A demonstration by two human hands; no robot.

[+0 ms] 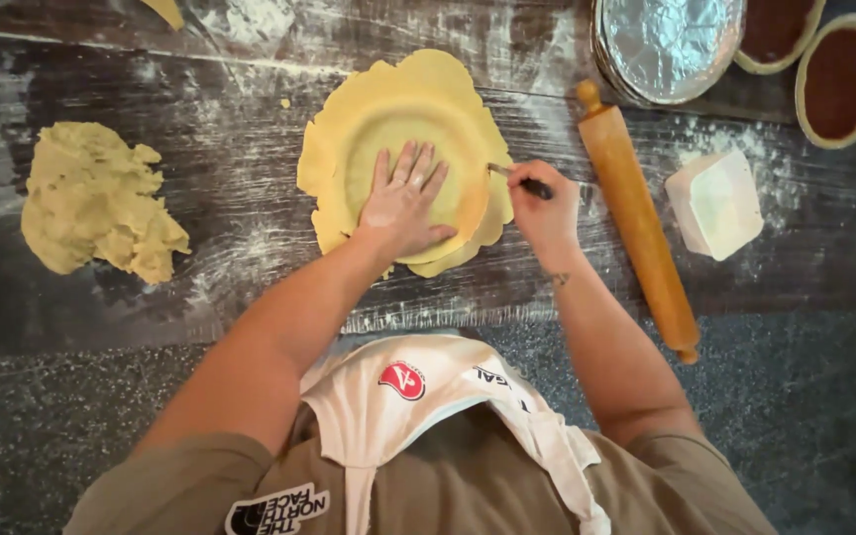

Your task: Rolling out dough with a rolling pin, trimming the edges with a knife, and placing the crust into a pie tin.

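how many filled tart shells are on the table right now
2, both at the top right corner: one beside the foil pans, the other cut off by the frame edge. More may lie outside view.

the pie tin lies wholly hidden beneath the dough sheet [418, 119]; the knife [512, 178] handle vanishes inside the right hand [545, 213]; foil tins [666, 45] and filled tarts [841, 79] run off the top edge.

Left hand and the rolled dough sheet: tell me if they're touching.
Touching. The head view shows the left hand lying flat, fingers spread, pressed onto the dough sheet with no gap under the palm.
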